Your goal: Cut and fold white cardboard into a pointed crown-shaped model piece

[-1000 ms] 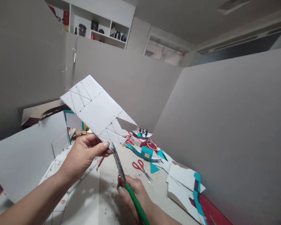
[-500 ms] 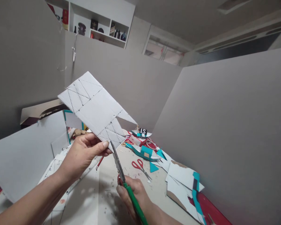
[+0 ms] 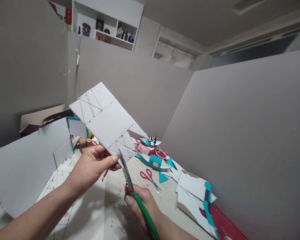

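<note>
Between its thumb and fingers, my left hand (image 3: pixel 97 161) pinches the lower edge of a white cardboard sheet (image 3: pixel 107 118). Dark pencilled lines cross both ends of the sheet, and a wedge-shaped notch is cut into its right end. My right hand (image 3: pixel 142 203) is closed round the green handle of a pair of scissors (image 3: pixel 126 171). The blades point up and meet the sheet's lower right edge, just right of my left thumb. How far the blades are apart is hard to see.
Red-handled scissors (image 3: pixel 150 178) lie on the table near a teal paper triangle (image 3: pixel 163 177). Behind them sit a teal-and-white paper boat (image 3: pixel 153 162) and a smaller one (image 3: pixel 150 141). Cardboard pieces (image 3: pixel 190 200) lie at right; a large white board (image 3: pixel 32 163) leans at left.
The sheet has shifted slightly right and down, turning a little in my left hand. My right hand and the scissors stay almost in place at the same edge.
</note>
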`<state>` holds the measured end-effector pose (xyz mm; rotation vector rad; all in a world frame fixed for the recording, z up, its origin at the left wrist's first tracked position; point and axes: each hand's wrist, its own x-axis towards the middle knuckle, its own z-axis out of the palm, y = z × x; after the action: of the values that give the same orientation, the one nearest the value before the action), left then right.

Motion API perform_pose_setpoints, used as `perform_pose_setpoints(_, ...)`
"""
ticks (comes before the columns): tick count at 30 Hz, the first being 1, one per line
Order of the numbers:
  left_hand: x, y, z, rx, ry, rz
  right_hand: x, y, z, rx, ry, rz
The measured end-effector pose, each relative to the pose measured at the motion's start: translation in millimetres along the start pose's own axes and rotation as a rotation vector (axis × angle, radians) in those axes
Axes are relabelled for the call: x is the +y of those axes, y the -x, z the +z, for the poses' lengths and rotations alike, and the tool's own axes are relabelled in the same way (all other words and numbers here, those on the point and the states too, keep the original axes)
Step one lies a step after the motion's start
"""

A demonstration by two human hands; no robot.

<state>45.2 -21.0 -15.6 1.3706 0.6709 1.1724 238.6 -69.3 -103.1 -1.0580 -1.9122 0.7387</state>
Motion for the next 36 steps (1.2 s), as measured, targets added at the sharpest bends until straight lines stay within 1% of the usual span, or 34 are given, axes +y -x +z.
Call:
perform_pose_setpoints(4, 1.5, 0.6, 0.1, 0.004, -0.009, 0.008, 0.0, 0.8, 2.8, 0.010, -0.028, -0.030)
perform_pose_setpoints(11, 2.5, 0.9, -2.8, 0.014, 0.003, -0.013, 5.6, 0.9, 4.2, 0.026, -0.044, -0.003)
perform_pose_setpoints(15, 5.8, 0.0, -7.2, 0.086, 0.051, 0.045, 7.8, 3.5, 5.4, 0.001, -0.025, -0.017)
perform_pose_setpoints(18, 6.7, 0.8, -7.6, 0.127, 0.032, 0.057, 5.6, 4.3, 5.3, -0.017, -0.021, -0.011)
perform_pose_setpoints(21, 4.3, 1.8, -4.7, 0.112, -0.008, 0.041, 3.1, 3.9, 3.9, -0.016, -0.001, -0.016)
perform_pose_setpoints(24, 1.1, 1.7, -1.9, 0.081, -0.002, 0.036, 3.3, 3.2, 2.6, -0.007, 0.013, -0.010)
perform_pose_setpoints(27, -0.4, 1.2, -1.8, 0.074, -0.003, 0.039, 5.5, 2.6, 2.3, 0.006, 0.010, -0.008)
perform_pose_setpoints(36, 3.4, 1.4, -1.7, 0.049, -0.022, 0.042, 4.0, 4.5, 4.4, 0.011, -0.026, -0.032)
